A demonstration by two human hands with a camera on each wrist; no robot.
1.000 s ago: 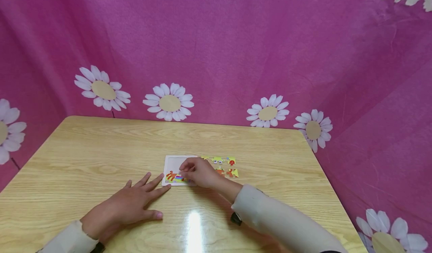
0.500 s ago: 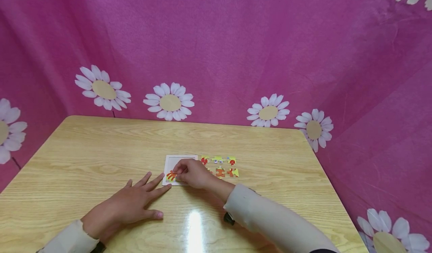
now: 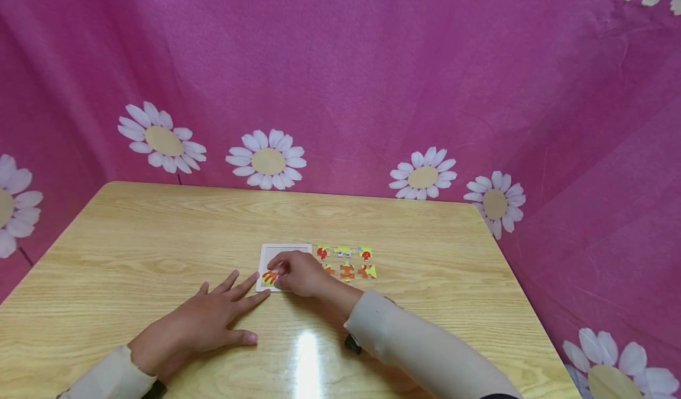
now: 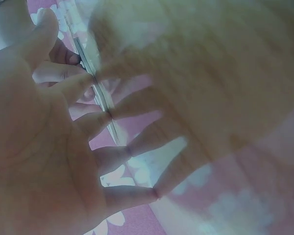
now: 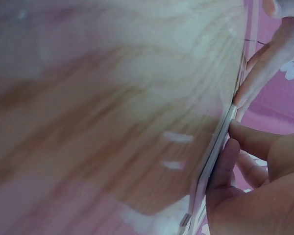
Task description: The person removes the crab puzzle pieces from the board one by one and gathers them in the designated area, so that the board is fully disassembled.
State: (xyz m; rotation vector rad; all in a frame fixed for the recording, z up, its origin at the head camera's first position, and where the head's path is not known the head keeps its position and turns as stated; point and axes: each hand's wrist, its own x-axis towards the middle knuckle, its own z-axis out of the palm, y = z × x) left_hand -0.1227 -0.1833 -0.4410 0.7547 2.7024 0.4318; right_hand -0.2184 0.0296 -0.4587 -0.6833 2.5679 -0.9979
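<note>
A small white puzzle tray [image 3: 287, 246] lies on the table, with an orange-and-yellow puzzle piece [image 3: 269, 278] in its near left corner. My right hand [image 3: 304, 273] is over the tray, index finger and thumb curled together at a piece beside that one; the fingers hide most of it. My left hand [image 3: 204, 319] rests flat on the table with fingers spread, two fingertips touching the tray's left edge. In the left wrist view the left palm [image 4: 44, 132] shows straight fingers. The right wrist view has the right thumb and fingers [image 5: 229, 156] low at the tray's edge.
Several loose puzzle pieces [image 3: 347, 271] lie in two rows right of the tray, among them a red-and-yellow one [image 3: 366, 253]. The wooden table [image 3: 175, 233] meets a pink curtain [image 3: 340, 80] with printed daisies at its back and sides.
My right hand has shifted left over the tray, its fingertips now near the orange piece and covering the rainbow-coloured part. More loose pieces show on the right. My left hand has stayed put.
</note>
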